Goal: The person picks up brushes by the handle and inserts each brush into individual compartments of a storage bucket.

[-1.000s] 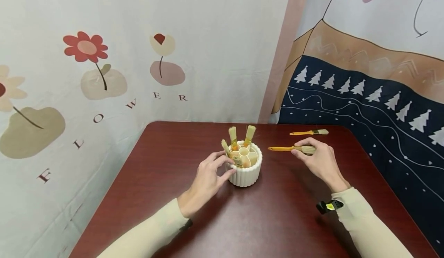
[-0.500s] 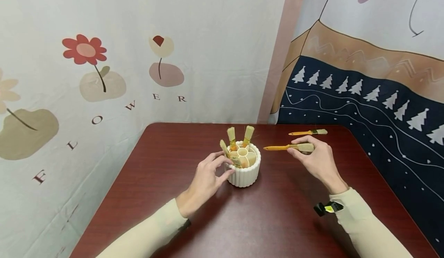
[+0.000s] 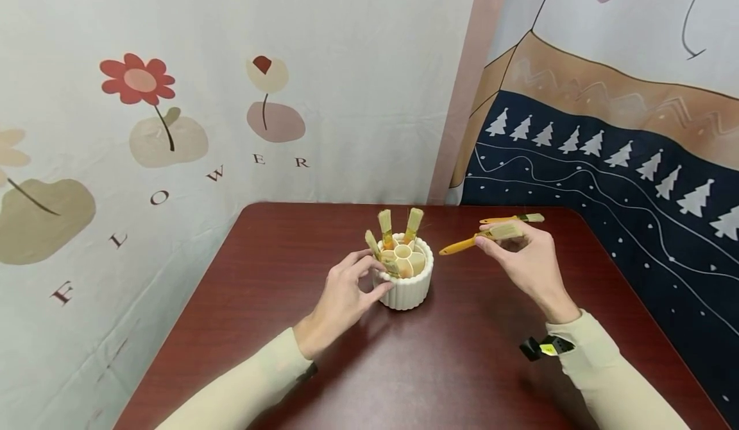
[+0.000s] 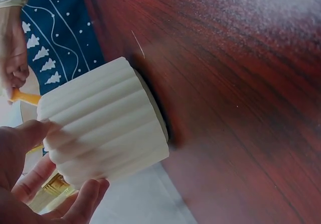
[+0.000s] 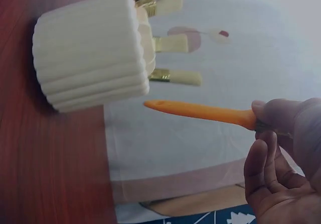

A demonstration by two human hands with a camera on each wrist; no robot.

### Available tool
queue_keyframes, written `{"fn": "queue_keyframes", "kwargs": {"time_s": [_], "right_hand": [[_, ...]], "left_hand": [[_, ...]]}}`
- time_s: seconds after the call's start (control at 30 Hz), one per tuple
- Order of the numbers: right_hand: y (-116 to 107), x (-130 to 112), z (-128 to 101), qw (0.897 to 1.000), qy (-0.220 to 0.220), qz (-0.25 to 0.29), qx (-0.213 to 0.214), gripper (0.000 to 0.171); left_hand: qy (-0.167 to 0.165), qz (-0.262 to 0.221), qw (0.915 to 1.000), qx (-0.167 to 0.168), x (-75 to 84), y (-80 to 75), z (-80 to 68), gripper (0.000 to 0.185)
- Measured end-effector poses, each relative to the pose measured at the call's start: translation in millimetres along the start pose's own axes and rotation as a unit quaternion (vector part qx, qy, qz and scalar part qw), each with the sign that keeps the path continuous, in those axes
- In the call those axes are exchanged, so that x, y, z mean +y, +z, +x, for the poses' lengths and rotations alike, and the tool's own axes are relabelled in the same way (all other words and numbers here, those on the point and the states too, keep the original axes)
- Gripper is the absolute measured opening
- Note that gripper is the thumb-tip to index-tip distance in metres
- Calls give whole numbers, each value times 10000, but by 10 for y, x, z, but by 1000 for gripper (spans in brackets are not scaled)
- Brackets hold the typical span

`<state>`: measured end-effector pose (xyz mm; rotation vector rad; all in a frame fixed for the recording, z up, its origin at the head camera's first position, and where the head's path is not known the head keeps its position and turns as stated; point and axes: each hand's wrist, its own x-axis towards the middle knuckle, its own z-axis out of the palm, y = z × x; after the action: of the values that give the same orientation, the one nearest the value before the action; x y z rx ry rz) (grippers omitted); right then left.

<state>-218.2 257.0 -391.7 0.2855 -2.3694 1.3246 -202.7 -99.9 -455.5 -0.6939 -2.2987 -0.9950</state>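
Observation:
A white ribbed brush holder stands upright on the table, with a divided insert inside. Several paintbrushes stand in it, bristles up, one of them a brush at the back. My left hand holds the holder's near left side, thumb against the wall and fingers by the rim. In the left wrist view, the fingertips touch the holder wall. To the right of the holder, my right hand pinches a paintbrush near its ferrule, in the air. Its orange handle points toward the holder.
Another orange-handled paintbrush lies at the back right of the dark red table, partly behind the right hand. A printed curtain hangs behind the table, and a navy tree-patterned cloth is along the right side.
The right hand has moved the paintbrush slightly left, and its handle now tilts downward rather than lying level. The left hand keeps its place on the brush holder.

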Motion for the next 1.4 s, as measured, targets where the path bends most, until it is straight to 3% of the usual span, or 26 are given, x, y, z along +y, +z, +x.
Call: {"fn": "queue_keyframes", "kwargs": {"time_s": [0.63, 1.4], "right_hand": [[73, -305, -8, 9987, -264, 443, 44, 32], [227, -340, 62, 9925, -979, 450, -583, 34]], "left_hand": [[-49, -77, 10000, -3, 5, -22, 11, 30], [-75, -167, 9998, -80, -1, -25, 8, 29]]}}
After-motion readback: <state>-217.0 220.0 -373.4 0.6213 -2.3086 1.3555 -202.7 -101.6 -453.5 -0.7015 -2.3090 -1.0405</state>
